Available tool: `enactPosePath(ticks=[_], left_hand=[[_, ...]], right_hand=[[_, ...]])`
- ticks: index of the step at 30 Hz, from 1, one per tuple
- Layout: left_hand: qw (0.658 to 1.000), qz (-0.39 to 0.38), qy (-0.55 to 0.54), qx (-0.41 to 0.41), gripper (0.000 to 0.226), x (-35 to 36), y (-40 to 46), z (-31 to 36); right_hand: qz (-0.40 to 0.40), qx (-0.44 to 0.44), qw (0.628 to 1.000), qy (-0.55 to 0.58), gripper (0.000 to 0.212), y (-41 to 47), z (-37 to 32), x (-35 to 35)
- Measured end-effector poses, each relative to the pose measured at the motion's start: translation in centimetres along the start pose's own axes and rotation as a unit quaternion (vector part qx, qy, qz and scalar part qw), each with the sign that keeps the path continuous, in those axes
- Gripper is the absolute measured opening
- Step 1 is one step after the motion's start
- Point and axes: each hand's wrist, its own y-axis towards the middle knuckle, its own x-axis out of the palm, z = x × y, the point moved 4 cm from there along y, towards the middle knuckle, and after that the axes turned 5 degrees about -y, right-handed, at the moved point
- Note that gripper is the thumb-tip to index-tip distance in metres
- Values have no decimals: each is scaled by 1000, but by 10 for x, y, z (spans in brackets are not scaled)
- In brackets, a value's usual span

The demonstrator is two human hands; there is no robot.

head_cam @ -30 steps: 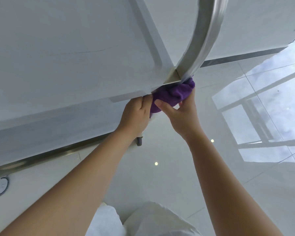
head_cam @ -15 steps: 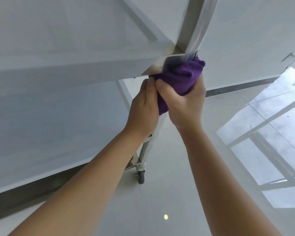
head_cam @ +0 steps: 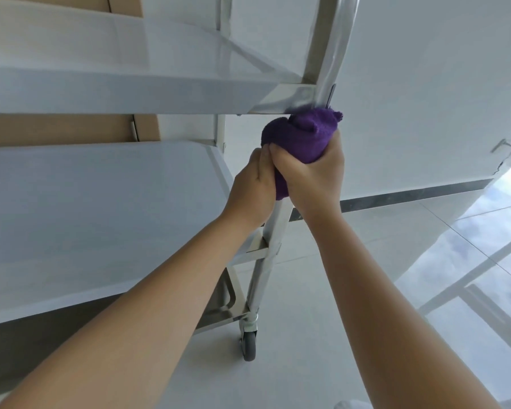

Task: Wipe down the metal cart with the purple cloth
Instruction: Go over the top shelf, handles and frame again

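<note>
The metal cart (head_cam: 106, 93) fills the left of the head view, with a top shelf, a middle shelf (head_cam: 101, 202) and a lower tray. Its near corner post (head_cam: 270, 240) runs down to a grey caster wheel (head_cam: 249, 346). The purple cloth (head_cam: 303, 137) is bunched around this post just under the top shelf's corner. My right hand (head_cam: 313, 178) grips the cloth from the right. My left hand (head_cam: 252, 190) grips the cloth and post from the left, fingers touching the right hand. The post under the cloth is hidden.
A white wall (head_cam: 425, 98) with a dark baseboard (head_cam: 410, 193) stands behind the cart. Glossy white floor tiles (head_cam: 322, 335) reflect a window at the right. Brown cardboard (head_cam: 56, 129) shows behind the cart's shelves at the left.
Both hands with the cloth have slid down the corner post from the top shelf's corner. The view has tilted down, so the middle shelf, lower tray and caster now show.
</note>
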Motion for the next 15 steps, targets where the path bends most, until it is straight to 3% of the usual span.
enactPosePath(ticks=[15], left_hand=[[989, -48, 105, -90, 42, -4, -47, -71]], right_hand=[[-40, 67, 997, -18, 53, -61, 73, -1]])
